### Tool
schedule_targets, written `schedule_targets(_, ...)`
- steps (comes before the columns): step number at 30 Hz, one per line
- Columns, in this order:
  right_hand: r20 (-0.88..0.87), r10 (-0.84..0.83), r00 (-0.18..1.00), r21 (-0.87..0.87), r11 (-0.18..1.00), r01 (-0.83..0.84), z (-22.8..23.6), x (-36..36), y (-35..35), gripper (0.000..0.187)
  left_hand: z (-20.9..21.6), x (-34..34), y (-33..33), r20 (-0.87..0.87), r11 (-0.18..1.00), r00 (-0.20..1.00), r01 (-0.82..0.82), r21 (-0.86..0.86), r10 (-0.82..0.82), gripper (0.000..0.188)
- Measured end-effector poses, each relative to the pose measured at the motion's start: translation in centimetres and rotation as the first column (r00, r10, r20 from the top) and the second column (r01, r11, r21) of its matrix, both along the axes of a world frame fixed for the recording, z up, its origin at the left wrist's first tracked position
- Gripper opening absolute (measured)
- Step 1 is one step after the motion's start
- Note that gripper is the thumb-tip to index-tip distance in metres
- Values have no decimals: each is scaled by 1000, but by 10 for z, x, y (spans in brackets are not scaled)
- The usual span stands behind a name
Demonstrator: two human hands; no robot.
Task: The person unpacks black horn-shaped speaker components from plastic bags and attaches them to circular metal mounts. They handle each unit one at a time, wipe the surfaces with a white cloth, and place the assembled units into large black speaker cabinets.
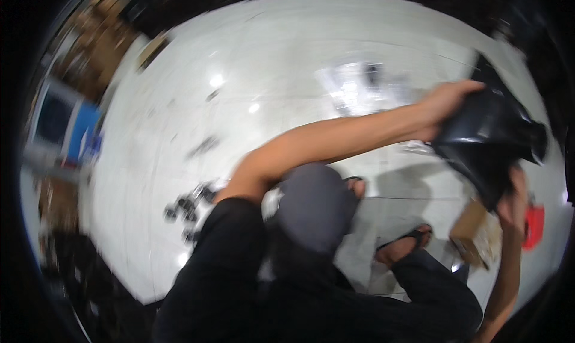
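Note:
A large glossy black piece (488,118) with pointed corners and a rounded end is held up at the right; motion blur hides its exact kind. My left hand (446,106) reaches across to the right and is closed on its left edge, fingers partly behind it. Lower down, my right hand (513,202) grips the piece near its bottom corner. Below the piece, close to my right forearm, stands a brown cardboard box (468,226). Beside that forearm is a red object (533,226), partly covered.
Clear plastic packaging (350,85) with a dark item lies on the pale tiled floor (257,61). Several small black round parts (187,208) lie left of my body. Cardboard boxes (99,49) and a blue-and-white box (81,130) stand along the left. My sandalled foot (402,247) is below.

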State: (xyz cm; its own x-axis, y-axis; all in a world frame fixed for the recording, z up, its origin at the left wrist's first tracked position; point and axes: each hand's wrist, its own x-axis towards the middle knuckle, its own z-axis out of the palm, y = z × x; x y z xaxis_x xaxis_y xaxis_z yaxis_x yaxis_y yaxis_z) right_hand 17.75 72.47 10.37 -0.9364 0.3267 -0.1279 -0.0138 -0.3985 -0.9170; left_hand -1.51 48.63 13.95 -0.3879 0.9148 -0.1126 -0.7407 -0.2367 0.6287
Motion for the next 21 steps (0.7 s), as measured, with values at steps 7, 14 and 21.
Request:
schedule_targets(7,242,-530,812,746,637,194,42,85,-56,55,-155,-21,-98,-967,662,215,-746,-75,133,31)
schedule_targets(14,480,-321,816,655,751,-90,-2,38,-40,47,-294,11,-451,-807,-101,358,-930,-354,-469,33)
schedule_targets(21,449,-358,819,585,810,33,12,39,-77,45,-313,97,-576,-257,-280,571,-685,-673,-780,64)
